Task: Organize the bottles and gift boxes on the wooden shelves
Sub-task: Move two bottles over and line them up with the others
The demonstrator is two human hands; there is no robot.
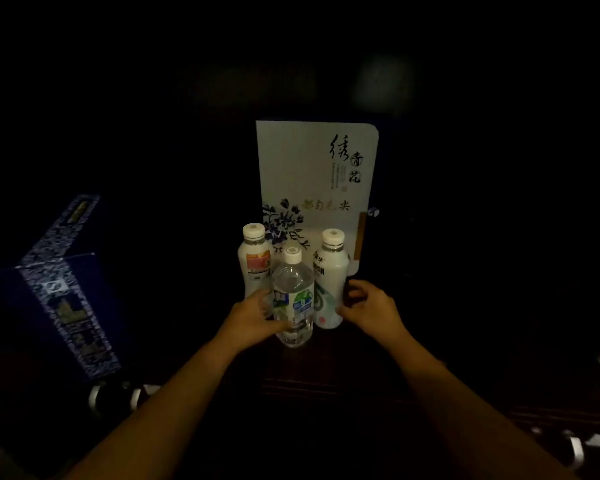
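Observation:
The scene is very dark. A clear water bottle [293, 299] with a white cap stands at the front centre, and my left hand [257, 315] is wrapped around its left side. Behind it on the right stands a white milk bottle [329, 271]; my right hand [369, 303] grips its lower right side. A second white bottle with an orange label [254, 261] stands behind on the left, untouched. A white gift box with blue flowers and black calligraphy [316, 174] stands upright behind all three bottles.
A dark blue patterned gift box [61, 289] stands at the left. The dark wooden shelf edge [326, 386] runs below the bottles. Shiny metal handles [118, 396] show at the lower left, and more metal fittings [575, 448] at the lower right.

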